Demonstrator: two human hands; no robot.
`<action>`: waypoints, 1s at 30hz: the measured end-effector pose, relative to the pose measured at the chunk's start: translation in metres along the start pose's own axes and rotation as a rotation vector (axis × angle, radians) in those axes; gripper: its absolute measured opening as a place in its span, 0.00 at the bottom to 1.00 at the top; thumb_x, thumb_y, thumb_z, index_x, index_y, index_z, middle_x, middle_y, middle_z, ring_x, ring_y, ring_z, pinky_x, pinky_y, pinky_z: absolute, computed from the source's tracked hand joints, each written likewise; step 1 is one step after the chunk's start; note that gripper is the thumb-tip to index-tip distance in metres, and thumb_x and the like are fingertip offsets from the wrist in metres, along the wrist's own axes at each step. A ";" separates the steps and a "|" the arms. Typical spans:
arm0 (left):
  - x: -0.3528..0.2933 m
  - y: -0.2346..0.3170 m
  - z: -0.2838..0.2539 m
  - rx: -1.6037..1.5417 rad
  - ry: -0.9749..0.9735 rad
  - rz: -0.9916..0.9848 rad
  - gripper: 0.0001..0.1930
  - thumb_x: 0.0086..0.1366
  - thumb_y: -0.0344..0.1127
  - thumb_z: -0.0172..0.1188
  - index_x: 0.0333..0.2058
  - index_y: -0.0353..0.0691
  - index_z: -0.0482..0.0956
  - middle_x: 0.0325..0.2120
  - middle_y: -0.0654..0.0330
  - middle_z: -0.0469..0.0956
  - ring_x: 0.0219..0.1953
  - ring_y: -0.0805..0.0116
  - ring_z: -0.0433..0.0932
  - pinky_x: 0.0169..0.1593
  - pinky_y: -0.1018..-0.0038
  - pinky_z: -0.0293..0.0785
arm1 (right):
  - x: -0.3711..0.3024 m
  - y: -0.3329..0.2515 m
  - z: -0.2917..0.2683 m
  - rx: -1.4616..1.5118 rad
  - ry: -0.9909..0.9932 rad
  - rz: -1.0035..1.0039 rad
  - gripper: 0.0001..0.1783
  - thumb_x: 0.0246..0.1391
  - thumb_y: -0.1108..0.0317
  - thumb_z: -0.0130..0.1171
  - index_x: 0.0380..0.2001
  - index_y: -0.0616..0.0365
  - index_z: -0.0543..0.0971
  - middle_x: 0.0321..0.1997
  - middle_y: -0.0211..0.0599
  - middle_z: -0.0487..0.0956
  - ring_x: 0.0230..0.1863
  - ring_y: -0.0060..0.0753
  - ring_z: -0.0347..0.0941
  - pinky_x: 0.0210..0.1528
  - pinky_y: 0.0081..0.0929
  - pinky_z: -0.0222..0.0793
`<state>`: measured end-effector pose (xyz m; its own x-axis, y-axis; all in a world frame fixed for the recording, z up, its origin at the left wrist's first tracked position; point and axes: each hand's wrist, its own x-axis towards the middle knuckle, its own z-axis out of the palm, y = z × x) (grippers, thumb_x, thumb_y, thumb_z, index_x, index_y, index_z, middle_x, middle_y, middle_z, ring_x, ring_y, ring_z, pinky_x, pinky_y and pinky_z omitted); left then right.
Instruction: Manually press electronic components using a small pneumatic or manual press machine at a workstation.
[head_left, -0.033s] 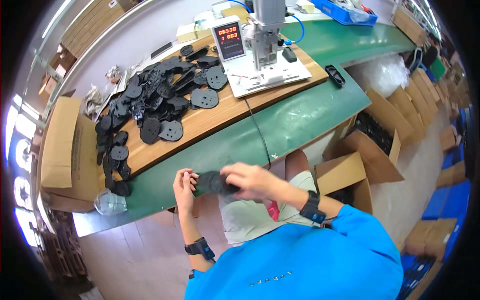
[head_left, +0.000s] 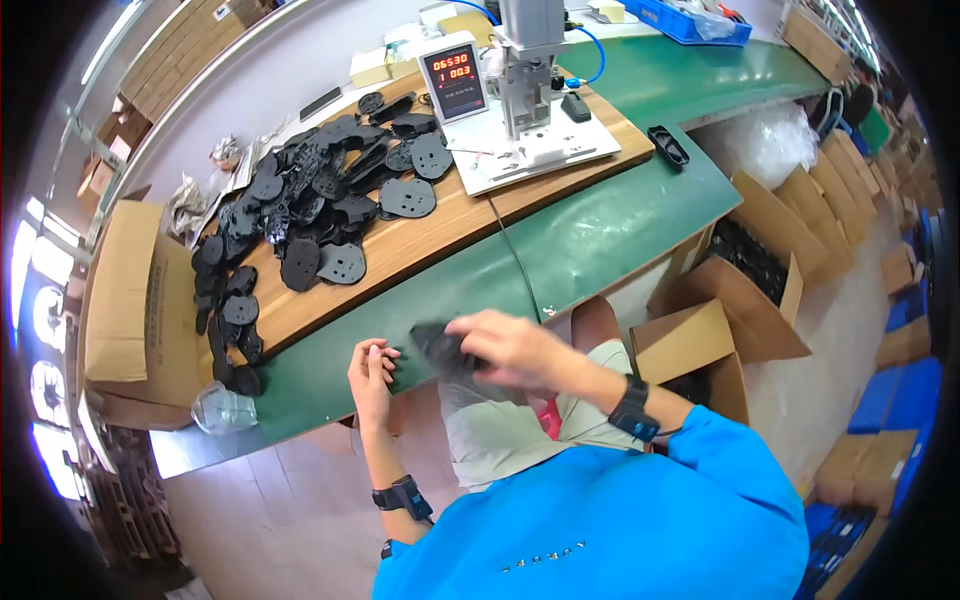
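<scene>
My right hand (head_left: 515, 350) grips a black plastic piece (head_left: 437, 345) by its right end, above my lap by the bench edge. Motion smears the piece, so its exact kind does not show. Just left of it, my left hand (head_left: 372, 375) is turned up with loosely curled fingers, apart from the piece and holding nothing I can see. Beyond both hands, a heap of black plastic parts (head_left: 320, 185) covers much of a wooden board (head_left: 400, 245). Several are flat, rounded plates with holes, such as this grey-black plate (head_left: 408, 198).
A bench press (head_left: 530, 90) with a white base and red-lit display box (head_left: 455, 78) stands on the board. A black cable (head_left: 515, 255) crosses the green bench (head_left: 600, 240). Cardboard boxes stand left (head_left: 150, 300) and right (head_left: 690, 345); a clear plastic cup (head_left: 223, 408) sits at the left corner.
The black piece has tilted and shifted slightly right, away from my left hand's fingertips. My right hand has risen a little with it; my left hand stays nearly in place.
</scene>
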<state>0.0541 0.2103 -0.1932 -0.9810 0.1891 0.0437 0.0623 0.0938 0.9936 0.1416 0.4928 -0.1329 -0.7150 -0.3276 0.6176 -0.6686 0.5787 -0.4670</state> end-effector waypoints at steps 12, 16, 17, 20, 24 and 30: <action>-0.001 -0.007 0.007 0.147 0.049 0.054 0.09 0.78 0.34 0.54 0.44 0.37 0.80 0.32 0.64 0.83 0.31 0.82 0.73 0.33 0.83 0.67 | 0.017 0.161 -0.127 -0.449 0.411 0.198 0.20 0.47 0.81 0.65 0.46 0.55 0.83 0.50 0.38 0.83 0.56 0.48 0.77 0.59 0.41 0.75; -0.001 -0.001 0.011 0.157 0.053 0.065 0.08 0.77 0.35 0.54 0.44 0.39 0.80 0.31 0.65 0.83 0.30 0.83 0.71 0.30 0.84 0.65 | 0.028 0.193 -0.125 -0.567 0.374 0.248 0.19 0.48 0.80 0.65 0.46 0.54 0.83 0.51 0.36 0.83 0.56 0.48 0.77 0.60 0.42 0.74; -0.001 0.001 0.012 0.166 0.053 0.055 0.08 0.77 0.35 0.54 0.44 0.39 0.80 0.31 0.65 0.83 0.30 0.83 0.72 0.30 0.84 0.65 | 0.027 0.197 -0.123 -0.564 0.375 0.244 0.19 0.48 0.80 0.65 0.46 0.54 0.83 0.51 0.36 0.83 0.56 0.48 0.77 0.60 0.42 0.74; -0.004 -0.002 0.010 0.179 0.055 0.054 0.08 0.77 0.35 0.54 0.44 0.39 0.80 0.31 0.65 0.83 0.30 0.83 0.72 0.31 0.84 0.65 | 0.025 0.198 -0.119 -0.585 0.256 0.330 0.20 0.46 0.82 0.62 0.44 0.53 0.82 0.45 0.36 0.82 0.52 0.49 0.78 0.56 0.44 0.74; -0.003 -0.002 0.008 0.173 0.063 0.061 0.07 0.76 0.34 0.55 0.44 0.39 0.80 0.31 0.66 0.83 0.30 0.83 0.72 0.30 0.85 0.65 | 0.032 0.195 -0.133 -0.514 0.182 0.352 0.19 0.45 0.83 0.60 0.42 0.55 0.81 0.43 0.40 0.81 0.48 0.52 0.79 0.52 0.47 0.76; -0.002 -0.001 0.010 0.180 0.056 0.027 0.05 0.75 0.29 0.56 0.43 0.34 0.79 0.31 0.61 0.82 0.33 0.79 0.78 0.37 0.81 0.73 | 0.041 0.200 -0.138 -0.635 0.080 0.344 0.18 0.44 0.84 0.59 0.40 0.55 0.80 0.42 0.41 0.81 0.44 0.54 0.80 0.49 0.49 0.76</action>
<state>0.0574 0.2193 -0.1952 -0.9869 0.1397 0.0812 0.1161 0.2635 0.9576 0.0069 0.6984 -0.1135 -0.8299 -0.0076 0.5579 -0.1435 0.9692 -0.2002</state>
